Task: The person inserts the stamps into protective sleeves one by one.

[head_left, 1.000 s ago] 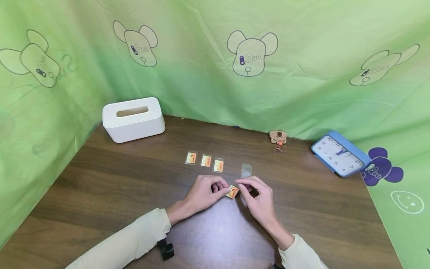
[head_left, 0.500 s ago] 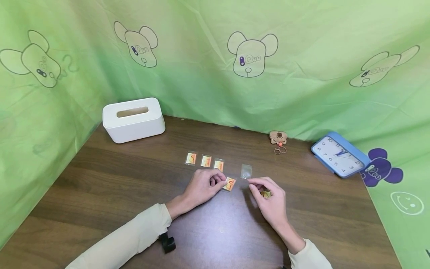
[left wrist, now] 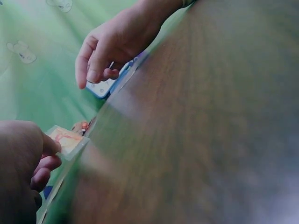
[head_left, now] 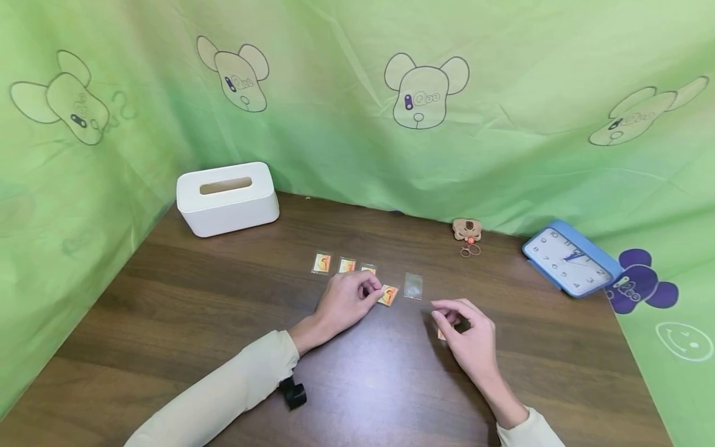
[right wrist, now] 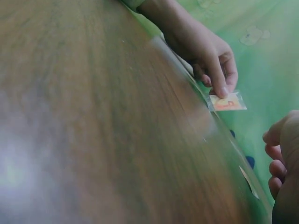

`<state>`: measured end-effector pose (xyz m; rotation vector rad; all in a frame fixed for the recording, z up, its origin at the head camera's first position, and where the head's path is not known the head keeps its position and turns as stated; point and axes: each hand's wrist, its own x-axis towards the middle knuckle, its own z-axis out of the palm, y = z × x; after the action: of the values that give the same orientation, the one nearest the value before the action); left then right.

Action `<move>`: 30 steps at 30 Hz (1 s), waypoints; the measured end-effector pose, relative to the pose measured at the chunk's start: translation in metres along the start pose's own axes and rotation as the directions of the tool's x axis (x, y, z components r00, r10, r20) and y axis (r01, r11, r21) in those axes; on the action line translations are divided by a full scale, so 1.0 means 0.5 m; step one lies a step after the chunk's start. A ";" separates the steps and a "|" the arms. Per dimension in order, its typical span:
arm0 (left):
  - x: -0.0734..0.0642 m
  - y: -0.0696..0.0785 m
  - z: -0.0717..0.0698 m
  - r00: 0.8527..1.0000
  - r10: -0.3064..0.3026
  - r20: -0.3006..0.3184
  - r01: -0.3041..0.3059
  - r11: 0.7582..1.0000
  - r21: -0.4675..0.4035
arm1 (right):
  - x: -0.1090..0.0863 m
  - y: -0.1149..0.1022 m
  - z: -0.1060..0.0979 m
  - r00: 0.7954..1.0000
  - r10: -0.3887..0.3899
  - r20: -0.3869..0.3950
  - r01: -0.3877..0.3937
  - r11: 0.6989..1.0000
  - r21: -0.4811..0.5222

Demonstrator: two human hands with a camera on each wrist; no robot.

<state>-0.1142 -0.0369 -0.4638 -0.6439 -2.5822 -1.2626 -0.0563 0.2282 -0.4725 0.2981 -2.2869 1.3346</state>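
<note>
Between thumb and finger, my left hand (head_left: 349, 301) pinches a small orange-and-yellow card in a clear sleeve (head_left: 389, 295), seen also in the right wrist view. My right hand (head_left: 472, 332) hovers to the right, its fingers loosely curled and thumb and index tips apart. An orange-and-white bit of card (head_left: 441, 334) shows beside the right thumb, mostly hidden; I cannot tell whether those fingers hold it. Between the hands lies an empty clear sleeve (head_left: 413, 286). Beyond the left hand are sleeved cards (head_left: 321, 262) in a row, the nearest partly covered by that hand.
A white tissue box (head_left: 229, 211) stands at the back left of the brown wooden table (head_left: 234, 267). At the back right are a bear-shaped keychain (head_left: 467, 229) and a blue clock (head_left: 575, 261). A green printed curtain (head_left: 335, 149) encloses the table. A black strap (head_left: 293, 393) hangs at the left sleeve.
The right hand has moved away rightward from the sleeved card. The left hand has carried that card forward, toward the row, and now covers part of the row's nearest card.
</note>
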 end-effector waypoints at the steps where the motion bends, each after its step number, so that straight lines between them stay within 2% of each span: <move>1: 0.003 0.001 0.002 1.000 0.012 -0.006 -0.012 1.000 0.013 | 0.000 0.002 -0.004 1.000 0.004 -0.001 -0.004 1.000 0.001; 5: 0.012 0.003 0.011 0.998 0.055 -0.030 -0.053 0.996 0.068 | 0.000 0.007 -0.016 1.000 0.028 0.004 -0.028 1.000 -0.006; 8: 0.014 0.003 0.015 0.996 0.068 -0.049 -0.062 0.991 0.117 | 0.000 0.009 -0.024 0.999 0.047 0.018 -0.047 0.999 -0.013; 15: 0.023 -0.004 0.024 0.997 0.037 -0.072 -0.021 0.978 0.207 | -0.001 0.018 -0.042 0.995 0.086 0.047 -0.083 0.995 -0.059; 19: 0.030 -0.007 0.029 0.995 0.041 -0.091 -0.018 0.969 0.248 | -0.002 0.025 -0.051 0.992 0.106 0.068 -0.099 0.990 -0.098; 30: 0.046 -0.011 0.036 0.995 0.041 -0.090 -0.012 0.955 0.296 | -0.006 0.033 -0.061 0.986 0.093 0.140 -0.062 0.975 -0.212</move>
<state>-0.1366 -0.0188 -0.4706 -0.5426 -2.5980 -0.8498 -0.0519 0.2627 -0.4737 0.2476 -2.5627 1.1302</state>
